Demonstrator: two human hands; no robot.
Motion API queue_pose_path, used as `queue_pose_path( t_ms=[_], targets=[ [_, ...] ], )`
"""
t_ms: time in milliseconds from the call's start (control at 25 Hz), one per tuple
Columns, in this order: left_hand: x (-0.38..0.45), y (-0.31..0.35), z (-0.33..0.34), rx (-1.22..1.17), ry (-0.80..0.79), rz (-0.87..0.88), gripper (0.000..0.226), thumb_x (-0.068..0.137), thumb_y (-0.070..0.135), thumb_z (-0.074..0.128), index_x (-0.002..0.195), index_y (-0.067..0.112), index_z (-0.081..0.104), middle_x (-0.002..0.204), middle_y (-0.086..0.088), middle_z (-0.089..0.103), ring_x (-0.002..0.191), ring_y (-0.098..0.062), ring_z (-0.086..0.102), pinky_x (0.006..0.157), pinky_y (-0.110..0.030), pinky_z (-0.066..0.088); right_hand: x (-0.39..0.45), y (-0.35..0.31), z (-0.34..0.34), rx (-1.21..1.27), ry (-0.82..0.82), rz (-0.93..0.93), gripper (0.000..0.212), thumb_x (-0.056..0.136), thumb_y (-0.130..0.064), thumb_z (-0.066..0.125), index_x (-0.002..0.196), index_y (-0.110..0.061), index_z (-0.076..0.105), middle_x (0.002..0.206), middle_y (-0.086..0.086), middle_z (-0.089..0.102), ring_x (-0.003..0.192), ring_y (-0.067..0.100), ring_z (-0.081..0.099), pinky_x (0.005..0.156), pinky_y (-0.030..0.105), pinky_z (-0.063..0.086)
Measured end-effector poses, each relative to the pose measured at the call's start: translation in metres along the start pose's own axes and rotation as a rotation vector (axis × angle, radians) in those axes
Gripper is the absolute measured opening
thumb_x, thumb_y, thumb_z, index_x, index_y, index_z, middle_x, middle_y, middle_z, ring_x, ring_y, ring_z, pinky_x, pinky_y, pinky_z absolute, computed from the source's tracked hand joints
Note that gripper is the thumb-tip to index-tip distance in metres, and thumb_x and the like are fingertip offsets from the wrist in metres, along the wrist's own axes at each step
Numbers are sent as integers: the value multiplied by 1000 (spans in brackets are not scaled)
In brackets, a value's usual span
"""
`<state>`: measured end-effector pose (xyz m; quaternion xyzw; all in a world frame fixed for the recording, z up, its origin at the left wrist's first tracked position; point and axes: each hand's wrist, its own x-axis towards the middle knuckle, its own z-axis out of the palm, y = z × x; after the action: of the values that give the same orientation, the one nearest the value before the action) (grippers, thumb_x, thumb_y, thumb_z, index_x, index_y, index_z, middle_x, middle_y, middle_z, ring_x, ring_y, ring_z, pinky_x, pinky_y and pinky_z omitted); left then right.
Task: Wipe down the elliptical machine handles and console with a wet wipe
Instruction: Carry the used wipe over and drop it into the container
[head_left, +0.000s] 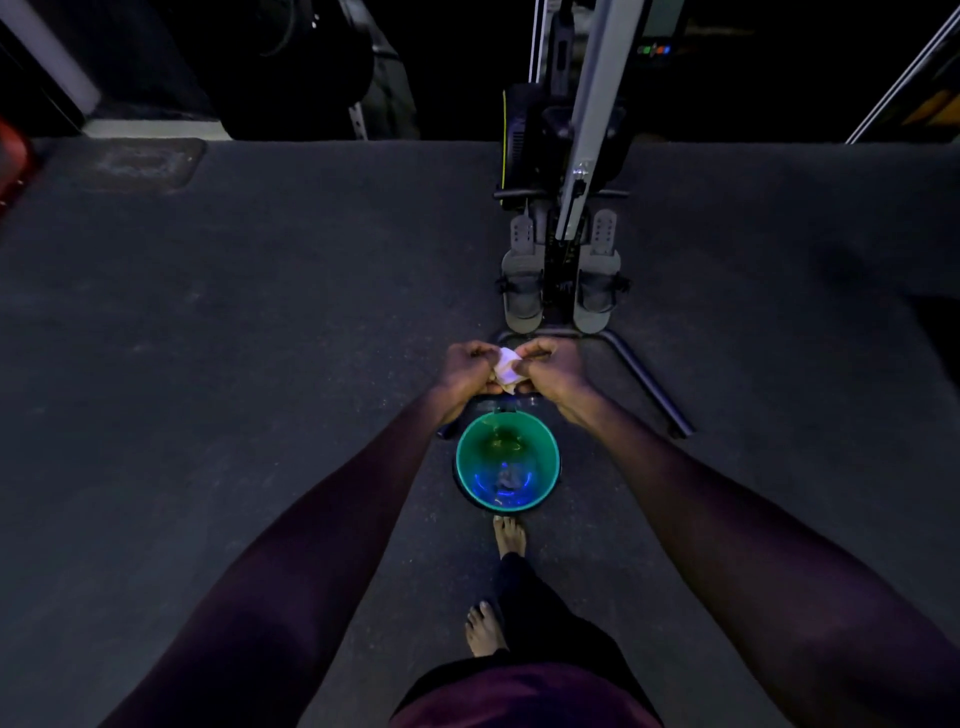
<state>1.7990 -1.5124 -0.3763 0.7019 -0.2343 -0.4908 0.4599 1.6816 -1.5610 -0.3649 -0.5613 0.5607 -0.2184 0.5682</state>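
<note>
White wipe (506, 370): a small crumpled wad held between the two hands, in the air above the far rim of the bucket, well apart from the machine's upper parts.
Left hand (470, 366): fingers curled into a loose fist, thumb and fingertips pinching the wipe's left side; knuckles face up.
Right hand (551, 364): fingers likewise curled, pinching the wipe's right side; the two sets of fingertips nearly meet over the wad.
Wipe against fingers: it bulges in the gap between the two fists, its lower corner poking out below the thumbs; whether it is being twisted cannot be told.
Bucket (545, 431): green, round, open, standing on the floor just below the hands; blue light glints on liquid inside, and something small lies at the bottom, too dim to name.
Machine (558, 223): upright at the far side of the floor, with two grey strapped footplates, a pale sloping rail and a dark base leg running right; no handles or console can be made out.
Floor (260, 312): dark speckled matting.
Feet (509, 535): bare, just near of the bucket.
</note>
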Motion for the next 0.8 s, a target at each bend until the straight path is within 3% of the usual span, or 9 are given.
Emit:
queue_pose_path(
  t_ms=[120, 240, 320, 360, 480, 560, 680, 800],
  targets=[
    [3, -8, 6, 19, -23, -13, 16, 100, 8, 52, 109, 1, 62, 91, -18, 63, 64, -17, 62, 47, -19, 54, 6, 12, -4, -22, 5, 28, 18, 83, 12, 64, 88, -5, 67, 83, 16, 66, 58, 18, 59, 47, 22, 53],
    [7, -23, 11, 74, -42, -60, 11, 100, 9, 50, 99, 8, 61, 80, -14, 63, 49, -8, 61, 44, -18, 50, 15, 30, -5, -30, 5, 103, 23, 76, 15, 65, 88, -5, 71, 84, 14, 68, 73, 22, 62, 71, 41, 59],
    [10, -40, 13, 111, -57, -116, 13, 101, 11, 49, 95, 12, 61, 70, -10, 60, 39, -2, 56, 41, -17, 49, 21, 48, -3, -62, -2, 156, 25, 75, 15, 66, 90, -4, 73, 85, 12, 69, 76, 20, 62, 79, 43, 58],
    [14, -52, 16, 120, -64, -142, 14, 101, 11, 49, 95, 13, 61, 66, -9, 59, 38, -2, 55, 42, -16, 49, 25, 59, -1, -70, -8, 180, 26, 75, 15, 66, 90, -4, 72, 85, 12, 68, 74, 20, 62, 77, 42, 59],
    [29, -90, 21, 119, -58, -240, 12, 101, 10, 49, 98, 10, 60, 52, -2, 59, 43, -7, 55, 44, -18, 50, 36, 95, 8, -47, -24, 286, 26, 79, 19, 60, 91, -4, 66, 77, 12, 63, 59, 16, 57, 49, 24, 56],
    [43, -118, 25, 113, -58, -309, 9, 101, 11, 49, 102, 8, 58, 56, -6, 59, 43, -9, 56, 44, -19, 50, 50, 124, 17, -51, -29, 361, 21, 85, 15, 55, 87, -4, 62, 70, 7, 58, 58, 14, 55, 42, 19, 51],
    [81, -161, 31, 87, -9, -403, 8, 101, 10, 49, 97, 8, 55, 67, -11, 57, 39, -9, 58, 43, -19, 50, 86, 174, 34, -38, -40, 438, 27, 89, 8, 55, 71, -13, 59, 71, 6, 61, 61, 15, 60, 47, 27, 57],
    [111, -194, 31, 30, 39, -452, 10, 100, 4, 47, 94, 8, 54, 74, -11, 56, 40, -8, 60, 43, -20, 52, 118, 214, 48, -38, -75, 478, 26, 87, -2, 57, 71, -22, 60, 77, 5, 64, 69, 18, 65, 65, 36, 59]
  ],
)
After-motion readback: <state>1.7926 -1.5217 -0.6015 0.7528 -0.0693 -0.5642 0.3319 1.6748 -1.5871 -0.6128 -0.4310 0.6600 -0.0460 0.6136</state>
